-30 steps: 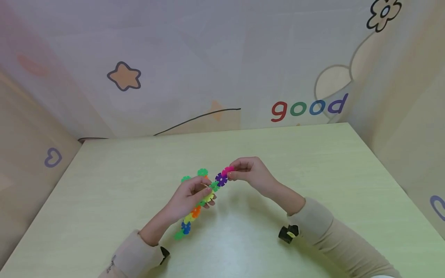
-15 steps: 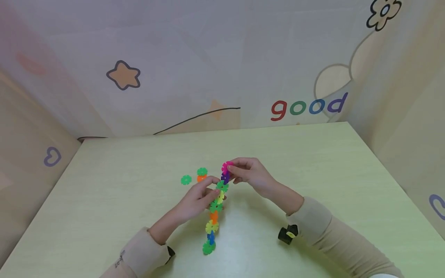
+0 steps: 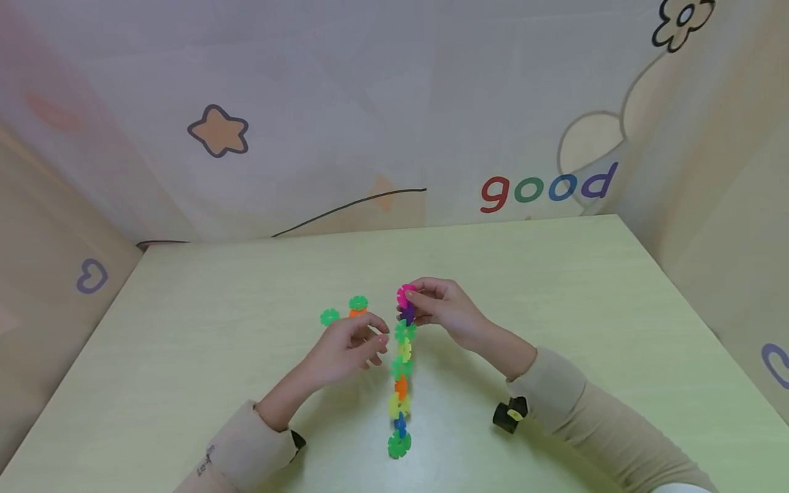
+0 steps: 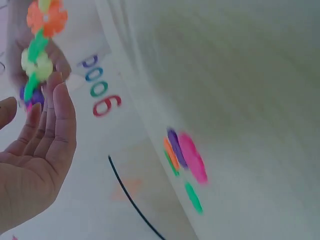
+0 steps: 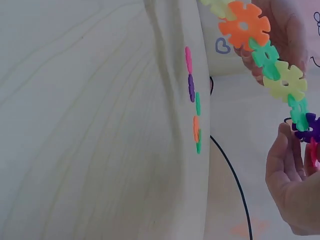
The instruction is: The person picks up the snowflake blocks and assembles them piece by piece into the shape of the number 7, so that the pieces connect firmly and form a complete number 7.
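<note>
A chain of interlocking plastic snowflake discs (image 3: 401, 405) hangs in front of me, pink at the top, then purple, green, yellow, orange and blue, ending in green. My right hand (image 3: 448, 311) pinches the pink disc (image 3: 404, 296) between thumb and fingers. In the right wrist view that hand (image 5: 295, 187) holds the purple and pink end of the chain. My left hand (image 3: 353, 346) is just left of the chain, fingers loosely bent, holding nothing. The left wrist view shows the left hand's fingers (image 4: 62, 107) apart from each other, near the chain.
Loose discs lie on the table (image 3: 246, 287) beyond my left hand: a green disc (image 3: 329, 317), another green disc (image 3: 358, 302) and an orange disc (image 3: 357, 313). In the left wrist view a pink disc (image 4: 192, 157) and a purple disc (image 4: 177, 147) also lie there. A patterned cloth (image 3: 345, 103) stands behind.
My left hand has let go of the chain and drawn slightly left. The chain has swung from a slant to hanging straight down from my right hand, which has barely moved.
</note>
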{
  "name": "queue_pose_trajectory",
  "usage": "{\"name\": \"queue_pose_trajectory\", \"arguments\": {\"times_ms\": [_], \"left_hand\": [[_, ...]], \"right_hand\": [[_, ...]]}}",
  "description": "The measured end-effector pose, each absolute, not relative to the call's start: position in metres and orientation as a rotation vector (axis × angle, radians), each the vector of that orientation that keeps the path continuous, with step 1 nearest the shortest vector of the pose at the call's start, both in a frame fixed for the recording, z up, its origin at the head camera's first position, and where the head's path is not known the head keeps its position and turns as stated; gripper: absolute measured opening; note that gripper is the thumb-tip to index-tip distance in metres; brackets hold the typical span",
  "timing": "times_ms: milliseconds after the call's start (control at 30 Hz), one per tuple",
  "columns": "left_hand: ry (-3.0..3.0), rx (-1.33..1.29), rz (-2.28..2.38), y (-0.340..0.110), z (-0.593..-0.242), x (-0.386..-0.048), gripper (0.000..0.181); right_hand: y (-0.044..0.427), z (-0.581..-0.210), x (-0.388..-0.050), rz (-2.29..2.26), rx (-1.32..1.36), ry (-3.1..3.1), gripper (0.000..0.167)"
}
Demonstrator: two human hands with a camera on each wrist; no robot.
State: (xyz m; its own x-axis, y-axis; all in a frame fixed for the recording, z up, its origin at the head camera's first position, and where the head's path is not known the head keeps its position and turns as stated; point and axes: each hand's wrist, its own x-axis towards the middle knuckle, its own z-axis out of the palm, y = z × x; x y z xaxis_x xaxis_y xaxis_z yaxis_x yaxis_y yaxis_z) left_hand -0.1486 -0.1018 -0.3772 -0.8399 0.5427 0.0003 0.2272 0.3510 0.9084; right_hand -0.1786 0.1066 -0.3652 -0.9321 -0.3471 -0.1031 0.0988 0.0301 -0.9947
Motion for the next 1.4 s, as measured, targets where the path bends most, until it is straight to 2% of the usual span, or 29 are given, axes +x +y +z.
{"name": "queue_pose_trajectory", "arguments": {"times_ms": [233, 533, 733, 1000, 1400], "left_hand": [[2.51, 0.726, 1.385, -0.141, -0.372, -0.162, 0.019], [2.754, 0.685, 1.087, -0.173, -0.387, -0.195, 0.024], [2.674, 0.592, 0.978, -0.179, -0.393, -0.216, 0.034], [2.625, 0.534, 0.887, -0.18, -0.402, -0.236, 0.037], [2.628, 0.501, 0.848, -0.174, -0.404, -0.244, 0.024]], "right_hand": [[0.109, -0.37, -0.182, -1.957, -0.237, 1.931, 0.023], [0.112, -0.373, -0.187, -1.902, -0.18, 1.94, 0.022], [0.114, -0.376, -0.188, -1.889, -0.195, 1.932, 0.021], [0.114, -0.379, -0.189, -1.891, -0.216, 1.923, 0.022], [0.114, -0.377, -0.188, -1.889, -0.236, 1.926, 0.022]]}}
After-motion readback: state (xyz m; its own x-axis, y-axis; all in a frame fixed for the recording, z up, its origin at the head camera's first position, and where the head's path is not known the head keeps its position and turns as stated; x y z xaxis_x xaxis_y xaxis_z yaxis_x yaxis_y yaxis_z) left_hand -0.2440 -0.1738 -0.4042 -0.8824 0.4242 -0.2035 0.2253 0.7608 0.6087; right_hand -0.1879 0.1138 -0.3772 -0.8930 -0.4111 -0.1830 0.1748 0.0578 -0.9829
